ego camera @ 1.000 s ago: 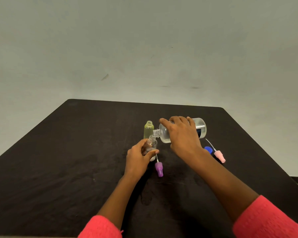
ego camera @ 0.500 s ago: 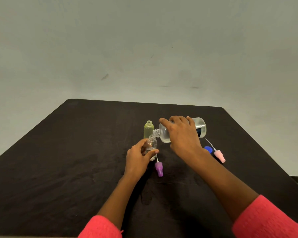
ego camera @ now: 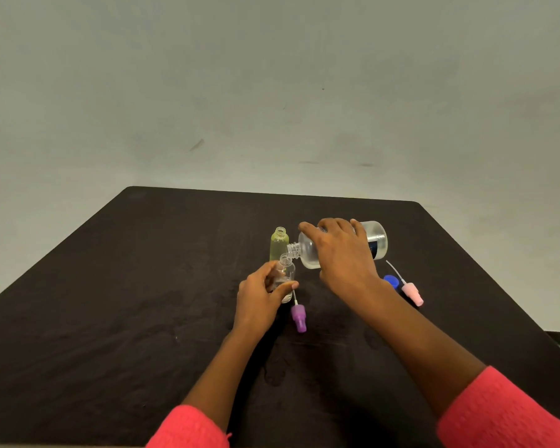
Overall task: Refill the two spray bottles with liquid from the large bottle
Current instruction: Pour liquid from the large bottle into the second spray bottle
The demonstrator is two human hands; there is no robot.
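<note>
While the right hand (ego camera: 343, 253) grips the large bottle (ego camera: 377, 240) tipped on its side, neck at the mouth of the clear bottle (ego camera: 286, 271), the left hand (ego camera: 261, 294) curls round that clear bottle on the table (ego camera: 110, 302). Just behind stands the yellow bottle (ego camera: 278, 244) (uncapped); a purple sprayer (ego camera: 298, 318), pink sprayer (ego camera: 412, 292) and blue cap (ego camera: 392, 281) lie nearby.

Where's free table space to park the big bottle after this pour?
Bare: left half of the table, beyond the left hand; the far strip behind the yellow bottle and large bottle; near-right corner below the pink sprayer. Crowded: centre, around the right hand, clear bottle, purple sprayer and blue cap.
</note>
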